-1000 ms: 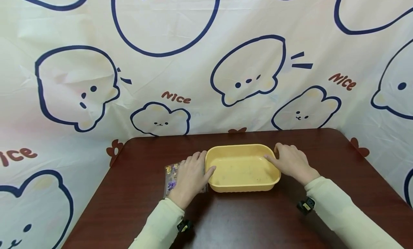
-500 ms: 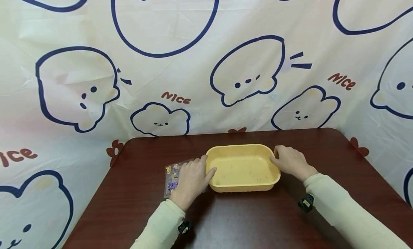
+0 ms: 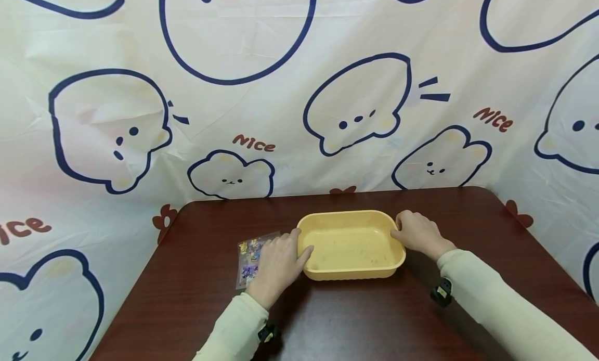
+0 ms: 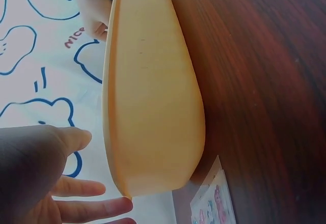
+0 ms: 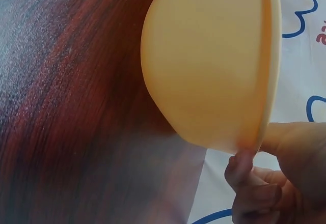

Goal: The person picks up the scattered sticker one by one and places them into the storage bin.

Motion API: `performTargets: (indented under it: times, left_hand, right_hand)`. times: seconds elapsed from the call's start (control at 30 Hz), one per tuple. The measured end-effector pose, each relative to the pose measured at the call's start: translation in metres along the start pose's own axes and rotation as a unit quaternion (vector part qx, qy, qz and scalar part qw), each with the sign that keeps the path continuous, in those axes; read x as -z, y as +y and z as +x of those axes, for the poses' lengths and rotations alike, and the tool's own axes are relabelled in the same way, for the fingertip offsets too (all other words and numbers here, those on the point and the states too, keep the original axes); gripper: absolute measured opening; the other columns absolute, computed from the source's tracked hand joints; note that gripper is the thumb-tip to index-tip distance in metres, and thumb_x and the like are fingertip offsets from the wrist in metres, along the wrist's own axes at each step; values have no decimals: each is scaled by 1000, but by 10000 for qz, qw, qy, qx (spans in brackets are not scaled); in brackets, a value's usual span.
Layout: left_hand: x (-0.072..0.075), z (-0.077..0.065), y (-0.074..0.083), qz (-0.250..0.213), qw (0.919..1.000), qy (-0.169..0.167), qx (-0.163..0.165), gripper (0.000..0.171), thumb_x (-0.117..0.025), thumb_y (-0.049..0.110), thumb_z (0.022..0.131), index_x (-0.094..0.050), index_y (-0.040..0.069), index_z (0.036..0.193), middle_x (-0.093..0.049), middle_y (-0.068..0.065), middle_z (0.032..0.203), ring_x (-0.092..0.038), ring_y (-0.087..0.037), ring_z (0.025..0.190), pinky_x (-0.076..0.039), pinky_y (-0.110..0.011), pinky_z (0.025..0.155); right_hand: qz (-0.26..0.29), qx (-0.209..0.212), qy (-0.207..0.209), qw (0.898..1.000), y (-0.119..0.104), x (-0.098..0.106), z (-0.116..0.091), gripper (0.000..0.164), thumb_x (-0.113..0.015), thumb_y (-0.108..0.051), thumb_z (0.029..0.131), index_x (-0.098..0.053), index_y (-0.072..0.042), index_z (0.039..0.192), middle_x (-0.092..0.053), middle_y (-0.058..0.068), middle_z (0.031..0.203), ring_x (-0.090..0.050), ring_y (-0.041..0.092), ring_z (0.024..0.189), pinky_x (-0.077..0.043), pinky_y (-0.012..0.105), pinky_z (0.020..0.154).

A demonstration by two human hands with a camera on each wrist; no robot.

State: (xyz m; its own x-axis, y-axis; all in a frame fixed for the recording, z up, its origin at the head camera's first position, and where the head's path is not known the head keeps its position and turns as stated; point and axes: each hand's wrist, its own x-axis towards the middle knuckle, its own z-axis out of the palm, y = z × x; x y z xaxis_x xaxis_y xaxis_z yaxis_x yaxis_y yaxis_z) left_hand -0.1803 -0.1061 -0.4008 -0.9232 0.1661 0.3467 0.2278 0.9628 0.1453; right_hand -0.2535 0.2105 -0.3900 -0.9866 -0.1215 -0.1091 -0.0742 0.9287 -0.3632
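1 yellow tub (image 3: 353, 273) sits on the brown table (image 3: 355, 319), between the fingers of 2 hands. The right hand (image 3: 421, 233) pinches the tub's rim, with its thumb on the inside. The left hand (image 3: 277, 262) has its fingers spread wide, and 1 fingertip touches the rim. A clear bag (image 3: 247, 265) of little purple and yellow bits lies beside the left fingers, partly hidden by that hand.

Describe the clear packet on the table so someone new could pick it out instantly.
On the dark brown table, find the yellow basin. Left of it, partly hidden by the left hand, lies a flat packet. Unlike the basin, it's see-through, with small purple and yellow shapes.
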Motion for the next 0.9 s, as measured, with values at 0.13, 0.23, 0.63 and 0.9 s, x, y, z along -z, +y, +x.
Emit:
performTargets:
  times: [0.13,0.23,0.63,0.9]
  left_hand:
    - [0,-1,-3,16,9999,107,20,50,-62,50,90,-64,10,119,-73,-8,86,-67,-25,70,-52,-38,60]
    - [0,-2,-5,24,9999,138,48,50,-61,50,90,-64,9,118,-72,-7,83,-67,-24,67,-50,-36,57]
    - [-2,-6,-19,-74,9994,196,289,39,-64,49,88,-67,11,100,-69,-4,77,-62,-20,60,-45,-32,49]
    - [-6,-7,-32,-153,9984,223,503,40,-64,47,89,-67,10,104,-72,-7,90,-69,-25,77,-53,-40,63]
  right_hand:
    - [119,-86,-79,9999,0,-1,4,26,-62,-21,86,-51,-11,64,-47,0,58,-49,15,54,-35,26,47]
    - [178,-168,-141,9996,0,-1,5,28,-64,-23,86,-51,-12,63,-47,0,57,-49,15,54,-35,25,47]
    - [141,-264,-142,9994,1,-4,5,27,-63,-22,83,-50,-12,62,-46,-1,56,-49,15,53,-35,26,48]
    - [46,-262,-85,9996,-1,-4,6,29,-64,-24,83,-48,-12,62,-46,-1,56,-48,15,53,-35,26,48]
